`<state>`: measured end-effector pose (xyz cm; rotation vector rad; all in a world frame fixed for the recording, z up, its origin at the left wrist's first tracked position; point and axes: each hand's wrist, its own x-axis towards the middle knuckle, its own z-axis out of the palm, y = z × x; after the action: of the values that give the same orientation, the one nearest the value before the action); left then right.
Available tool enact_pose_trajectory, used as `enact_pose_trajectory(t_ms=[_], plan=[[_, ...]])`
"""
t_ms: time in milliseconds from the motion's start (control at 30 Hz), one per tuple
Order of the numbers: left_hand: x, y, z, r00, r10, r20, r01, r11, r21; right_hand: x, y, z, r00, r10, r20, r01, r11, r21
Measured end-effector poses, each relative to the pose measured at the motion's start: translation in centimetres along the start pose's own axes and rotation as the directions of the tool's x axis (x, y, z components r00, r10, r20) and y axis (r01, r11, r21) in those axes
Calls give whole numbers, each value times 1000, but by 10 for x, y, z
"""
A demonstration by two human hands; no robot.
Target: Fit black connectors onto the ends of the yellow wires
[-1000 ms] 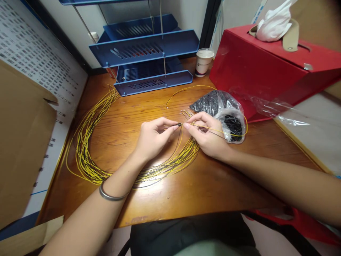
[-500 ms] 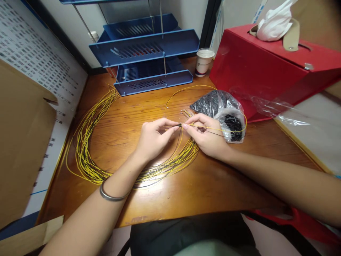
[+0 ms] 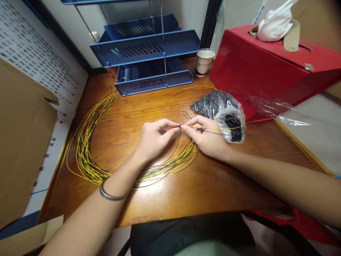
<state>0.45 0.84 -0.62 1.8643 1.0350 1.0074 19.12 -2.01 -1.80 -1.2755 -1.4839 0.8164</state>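
The person's left hand (image 3: 154, 138) and right hand (image 3: 206, 135) are meeting above the bench (image 3: 160, 206), with their fingertips almost touching each other. The left grip is closing by thumb and forefinger on thin wires (image 3: 223, 128), and the right grip is pinching the same wires just beside it. At this meeting point a small dark piece (image 3: 180, 125) is showing, but it is too small for telling its exact form.

From the right hand, one yellow and one black strand are running to the right, in front of the open mouth of a clear plastic bag (image 3: 221, 113). This bag is lying behind the right hand, and it is containing many small black pieces (image 3: 232, 121).

A big coil (image 3: 83, 149) of yellow and black wire is lying on the bench; it is passing below the left forearm, and its ends (image 3: 184, 112) are coming out near the right hand. The left wrist is wearing a metal bracelet (image 3: 112, 197).

At the back, a blue tray rack (image 3: 144, 46) is standing beyond the coil, and a paper cup (image 3: 204, 65) is standing between this rack and a red box (image 3: 255, 67).
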Motion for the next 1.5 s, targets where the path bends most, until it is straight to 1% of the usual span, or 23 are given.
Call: enact_pose_trajectory(t_ms=[133, 200, 300, 467, 533, 633, 700, 800, 933, 1133, 1333, 1400, 1500], plan=[[2, -3, -1, 998, -12, -64, 13, 1000, 26, -1, -2, 0, 999, -19, -37, 20, 999, 25], [2, -4, -2, 997, -16, -71, 17, 1000, 16, -1, -3, 0, 999, -24, -48, 25, 1000, 16], [2, -3, -2, 999, -12, -41, 11, 1000, -12, -1, -4, 0, 999, -11, -50, 11, 1000, 6], [0, -1, -1, 1000, 1, 11, -1, 1000, -11, 0, -1, 0, 1000, -7, -8, 7, 1000, 20], [0, -2, 0, 1000, 1, -10, -1, 1000, 2, 0, -1, 0, 1000, -13, -1, 13, 999, 34], [1, -4, 0, 997, -13, -77, 16, 999, 31, -1, -2, 0, 1000, -6, -11, 7, 997, 70], [2, -5, 0, 996, -17, -91, 20, 999, 35, -1, -2, 1, 1000, 6, -19, -4, 995, 98], [2, -4, -1, 999, -9, -45, 9, 1000, 5, 0, -1, 1, 1000, 9, -21, -7, 994, 111], [0, -1, -1, 1000, 13, 15, -13, 1000, -7, 0, 0, 2, 1000, 11, 20, -13, 995, 95], [0, -2, -1, 1000, 19, -21, -19, 999, 27, -1, -2, 1, 1000, 16, -21, -14, 995, 101], [0, 2, -2, 998, 55, 19, -55, 999, 3, 0, -1, 1, 999, 29, 15, -30, 994, 103], [0, 0, -2, 999, 49, 8, -49, 999, 12, 0, 0, 1, 999, 29, 24, -31, 994, 107], [1, -5, -3, 998, 18, -56, -15, 999, 47, 0, 0, 1, 1000, 17, 5, -17, 994, 111]])
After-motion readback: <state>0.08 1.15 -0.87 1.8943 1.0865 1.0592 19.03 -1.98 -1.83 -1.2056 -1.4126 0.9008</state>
